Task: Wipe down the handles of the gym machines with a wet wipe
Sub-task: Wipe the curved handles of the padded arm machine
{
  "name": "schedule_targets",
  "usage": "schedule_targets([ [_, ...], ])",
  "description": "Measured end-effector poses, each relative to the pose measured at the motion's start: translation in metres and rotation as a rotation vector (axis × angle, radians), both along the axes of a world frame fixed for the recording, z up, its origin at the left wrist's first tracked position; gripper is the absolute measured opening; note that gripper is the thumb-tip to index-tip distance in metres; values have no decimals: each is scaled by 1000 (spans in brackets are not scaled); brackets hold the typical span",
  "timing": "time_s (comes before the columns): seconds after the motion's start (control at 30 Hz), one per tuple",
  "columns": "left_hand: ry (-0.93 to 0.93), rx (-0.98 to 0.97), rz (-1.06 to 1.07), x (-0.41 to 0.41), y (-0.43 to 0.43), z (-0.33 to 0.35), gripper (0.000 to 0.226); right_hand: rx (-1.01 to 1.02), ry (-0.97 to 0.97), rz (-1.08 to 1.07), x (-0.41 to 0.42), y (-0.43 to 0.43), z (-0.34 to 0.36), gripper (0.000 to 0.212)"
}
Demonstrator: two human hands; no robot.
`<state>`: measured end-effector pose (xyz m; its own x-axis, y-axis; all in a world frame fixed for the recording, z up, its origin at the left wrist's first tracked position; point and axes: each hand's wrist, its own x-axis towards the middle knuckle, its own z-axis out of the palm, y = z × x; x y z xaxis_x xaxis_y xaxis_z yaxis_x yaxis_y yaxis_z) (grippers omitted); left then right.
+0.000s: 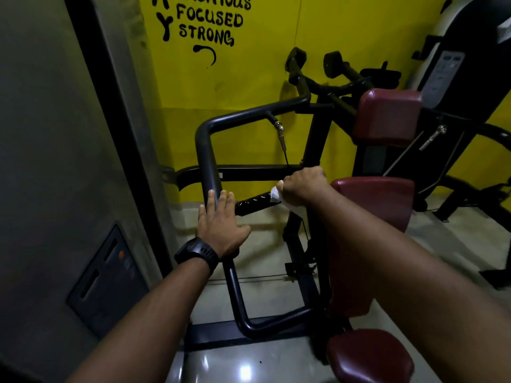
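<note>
The wet wipe [277, 193] is bunched around the inner end of the short black handle [254, 203], the end nearest the maroon pad [381, 194]. It's clamped there by the right hand [302, 186], with the fingers curled round wipe and grip together. A white tail of the wipe hangs out under the fist. The rest of the handle is uncovered out to where it meets the bent frame tube [206, 161], and it looks glossy. The left hand [222, 230] is laid flat over that tube just below the joint. Its fingers are straight and nothing is gripped, so the machine arm is probably being steadied.

For this bit to be done properly, the wipe should probably be dragged the whole length toward the tube end. A twist should be added so the underside gets covered too, not just the top. Firm pressure is likely needed, since the grip looks ribbed and grime would sit in the grooves. The loose tail is best tucked in so it isn't snagged on the thin cable [282, 139] hanging just behind the handle.
</note>
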<state>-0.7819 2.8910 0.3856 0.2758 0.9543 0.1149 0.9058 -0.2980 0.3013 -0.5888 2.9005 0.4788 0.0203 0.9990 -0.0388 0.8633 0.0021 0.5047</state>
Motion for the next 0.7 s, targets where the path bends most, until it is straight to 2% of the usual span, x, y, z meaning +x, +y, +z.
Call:
schedule_targets([
  [0.07,6,4,6,0,0,1,99,-16,-21,9,0,-3,5,41],
  [0.13,5,8,12,0,0,0,95,99,-66,96,0,-16,-9,32],
  [0.2,1,15,26,0,0,-1,92,207,-71,142,-2,-23,-27,31],
  [0.3,11,2,37,1,0,-2,96,251,-130,136,-1,-21,-40,46],
  [0.43,-2,13,49,1,-2,-2,88,171,-294,99,-10,-42,-45,66],
  [0.6,-12,-7,60,3,-1,0,87,149,-176,76,-14,-30,-38,64],
  [0.7,-28,0,70,2,-2,-2,87,158,-234,131,-16,-36,-43,69],
])
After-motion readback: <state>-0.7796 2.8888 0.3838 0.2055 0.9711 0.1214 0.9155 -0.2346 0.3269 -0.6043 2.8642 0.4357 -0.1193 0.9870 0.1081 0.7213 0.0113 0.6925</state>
